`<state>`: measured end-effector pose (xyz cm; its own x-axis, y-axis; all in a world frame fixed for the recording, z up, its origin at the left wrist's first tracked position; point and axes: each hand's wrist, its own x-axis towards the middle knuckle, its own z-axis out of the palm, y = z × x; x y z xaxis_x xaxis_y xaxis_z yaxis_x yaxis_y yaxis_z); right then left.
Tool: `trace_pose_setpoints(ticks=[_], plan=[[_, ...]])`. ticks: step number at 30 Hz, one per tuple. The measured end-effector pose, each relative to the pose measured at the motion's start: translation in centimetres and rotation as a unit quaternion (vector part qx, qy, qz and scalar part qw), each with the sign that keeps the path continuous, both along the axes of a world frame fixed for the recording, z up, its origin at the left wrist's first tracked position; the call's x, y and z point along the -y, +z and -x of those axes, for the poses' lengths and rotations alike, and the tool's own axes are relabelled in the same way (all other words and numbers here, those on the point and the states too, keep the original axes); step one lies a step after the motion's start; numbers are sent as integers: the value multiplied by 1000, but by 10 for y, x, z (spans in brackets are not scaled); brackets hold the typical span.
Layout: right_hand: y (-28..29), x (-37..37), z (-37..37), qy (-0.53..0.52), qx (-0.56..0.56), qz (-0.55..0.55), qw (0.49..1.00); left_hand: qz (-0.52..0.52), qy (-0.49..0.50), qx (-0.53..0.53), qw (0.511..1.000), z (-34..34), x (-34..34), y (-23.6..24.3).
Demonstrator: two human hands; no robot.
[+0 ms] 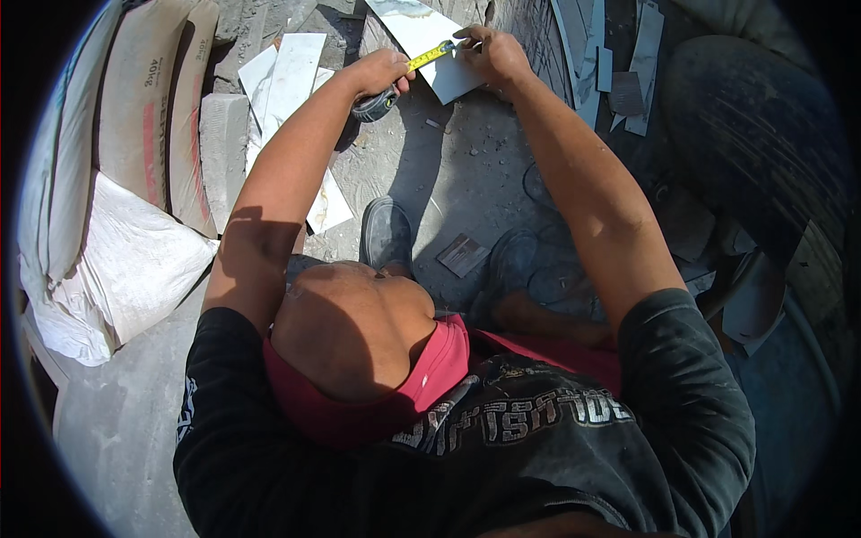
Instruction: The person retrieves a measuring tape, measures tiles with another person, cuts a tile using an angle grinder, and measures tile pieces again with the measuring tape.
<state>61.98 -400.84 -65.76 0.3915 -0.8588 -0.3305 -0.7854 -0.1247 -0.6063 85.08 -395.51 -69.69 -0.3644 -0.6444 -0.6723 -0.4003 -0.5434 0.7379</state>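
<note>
Left hand point(381, 72): closed round the dark case of a tape measure point(375, 103); thumb lies on top near the blade exit.
Tape blade point(430, 56): yellow, pulled out short; long axis runs from the case up and to the right, tip pointing toward the right hand.
Right hand point(491, 56): fingers pinched at the blade's far end, pressing it onto a white tile point(448, 81); whether sth else sits in the pinch, cannot tell.
Tile: pale w/ grey veining, lies flat on the dusty concrete floor point(466, 170), top centre of view; blade crosses its near edge.
Surroundings: more white tile pieces point(291, 76) left of the hands; stacked sacks point(134, 117) far left; two dusty shoes point(386, 235) below; grey offcuts point(641, 63) upper right.
</note>
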Motion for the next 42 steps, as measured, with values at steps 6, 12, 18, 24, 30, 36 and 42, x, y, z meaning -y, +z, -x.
trace_pose_setpoints(ticks=[6,12,18,24,30,36,42], plan=[[-5,2,-1,12,-1,15,1000,-8,-10,-22,1000,-2,3,-4],[-7,3,-2,24,-9,33,999,-26,-8,-20,999,-1,5,-5],[-7,4,-2,24,4,31,999,-54,12,-26,998,4,6,-3],[-8,7,-2,44,-8,53,998,-66,17,-37,997,3,9,-4],[-7,6,-4,41,-5,57,998,-77,25,-39,996,2,7,-5],[-6,6,-4,44,-6,58,997,-69,28,-39,996,3,7,-2],[-6,7,-6,40,-11,48,998,-66,24,-33,997,1,7,-8]])
